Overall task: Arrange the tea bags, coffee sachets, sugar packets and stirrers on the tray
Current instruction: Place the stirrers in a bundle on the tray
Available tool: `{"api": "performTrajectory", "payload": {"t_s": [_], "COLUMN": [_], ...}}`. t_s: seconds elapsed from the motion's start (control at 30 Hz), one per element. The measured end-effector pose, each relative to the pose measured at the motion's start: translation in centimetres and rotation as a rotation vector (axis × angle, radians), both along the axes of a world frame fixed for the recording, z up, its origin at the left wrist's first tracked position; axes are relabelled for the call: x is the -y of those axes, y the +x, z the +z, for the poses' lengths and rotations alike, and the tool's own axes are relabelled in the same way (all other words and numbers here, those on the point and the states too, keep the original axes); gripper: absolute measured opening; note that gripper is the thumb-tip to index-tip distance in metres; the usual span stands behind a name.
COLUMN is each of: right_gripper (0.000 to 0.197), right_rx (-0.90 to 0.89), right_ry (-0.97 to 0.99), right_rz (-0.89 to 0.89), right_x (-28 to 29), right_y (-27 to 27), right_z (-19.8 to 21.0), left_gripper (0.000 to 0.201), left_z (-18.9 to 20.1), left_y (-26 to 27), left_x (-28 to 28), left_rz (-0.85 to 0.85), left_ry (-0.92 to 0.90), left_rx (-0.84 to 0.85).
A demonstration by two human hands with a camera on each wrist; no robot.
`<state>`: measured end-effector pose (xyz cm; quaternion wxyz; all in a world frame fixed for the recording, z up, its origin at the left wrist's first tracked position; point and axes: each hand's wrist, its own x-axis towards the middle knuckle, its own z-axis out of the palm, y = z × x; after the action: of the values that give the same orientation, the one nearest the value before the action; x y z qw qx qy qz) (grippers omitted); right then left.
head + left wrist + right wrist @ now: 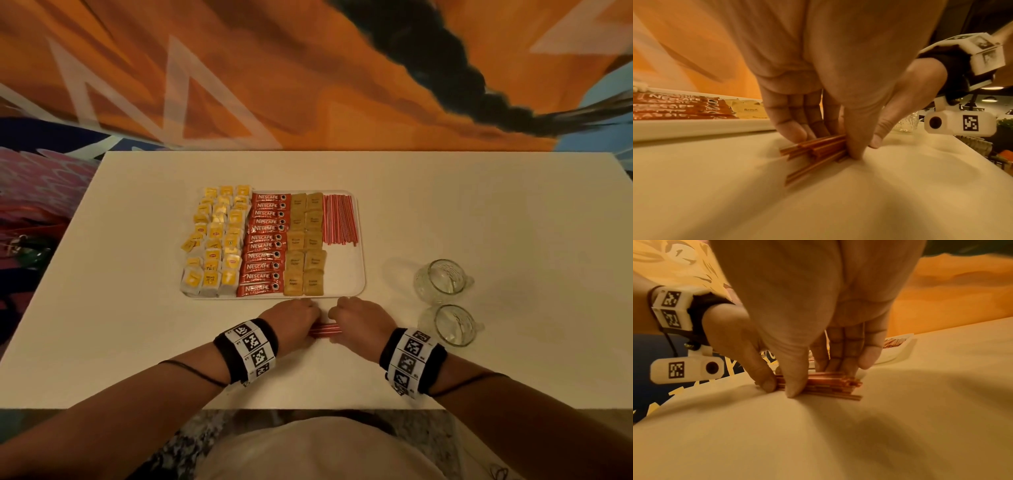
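A white tray [346, 274] holds yellow tea bags [215, 246], red coffee sachets [265, 245], brown sugar packets [305, 246] and a row of red-striped stirrers [339, 219] at its back right. In front of the tray a loose bundle of stirrers [324, 331] [813, 149] [828, 384] lies on the table. My left hand [294, 320] [826, 139] pinches one end of the bundle between thumb and fingers. My right hand [356, 318] [812, 379] pinches the other end the same way. The bundle's middle shows between the hands.
Two clear glass cups [442, 279] [450, 323] lie on their sides right of the tray. The table's near edge [308, 408] runs just behind my wrists. An orange patterned wall [308, 85] rises behind the table.
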<state>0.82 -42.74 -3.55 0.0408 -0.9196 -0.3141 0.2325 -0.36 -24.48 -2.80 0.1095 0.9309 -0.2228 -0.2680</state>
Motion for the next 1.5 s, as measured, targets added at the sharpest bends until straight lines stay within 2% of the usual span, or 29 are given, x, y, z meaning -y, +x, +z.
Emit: {"api": "performTrajectory", "payload": {"t_s": [0.17, 0.4, 0.73, 0.97, 1.1, 1.17, 1.27, 1.37, 1.5], "right_gripper": [0.028, 0.025, 0.021, 0.028, 0.022, 0.01, 0.011, 0.022, 0.009], "right_rx": [0.022, 0.091, 0.084, 0.083, 0.1, 0.113, 0.195, 0.251, 0.222], "right_ry": [0.005, -0.056, -0.006, -0.068, -0.063, -0.088, -0.104, -0.061, -0.033], "right_rz": [0.002, 0.102, 0.091, 0.096, 0.115, 0.135, 0.154, 0.191, 0.21], "right_x": [-0.1, -0.4, -0.5, 0.3, 0.0, -0.1, 0.1, 0.2, 0.5], "right_y": [0.4, 0.2, -0.5, -0.2, -0.7, -0.8, -0.9, -1.2, -1.0], "right_z": [-0.2, -0.6, -1.5, -0.9, -1.1, -0.8, -1.6, -2.0, -1.3], "left_gripper": [0.02, 0.016, 0.024, 0.027, 0.023, 0.022, 0.022, 0.023, 0.024], "left_z": [0.1, -0.1, -0.2, -0.2, -0.2, -0.1, -0.2, -0.5, -0.6], "left_y": [-0.1, 0.1, -0.5, -0.4, -0.4, -0.5, -0.6, -0.6, -0.7], "left_x": [0.2, -0.6, 0.3, 0.5, 0.5, 0.6, 0.6, 0.7, 1.1], "left_rz": [0.03, 0.045, 0.041, 0.002, -0.009, -0.023, -0.039, -0.041, -0.046], "left_ry": [-0.007, 0.01, 0.096, 0.135, 0.129, 0.112, 0.102, 0.132, 0.155], "left_rx": [-0.006, 0.002, -0.033, -0.026, -0.022, -0.004, 0.013, 0.013, 0.014]}}
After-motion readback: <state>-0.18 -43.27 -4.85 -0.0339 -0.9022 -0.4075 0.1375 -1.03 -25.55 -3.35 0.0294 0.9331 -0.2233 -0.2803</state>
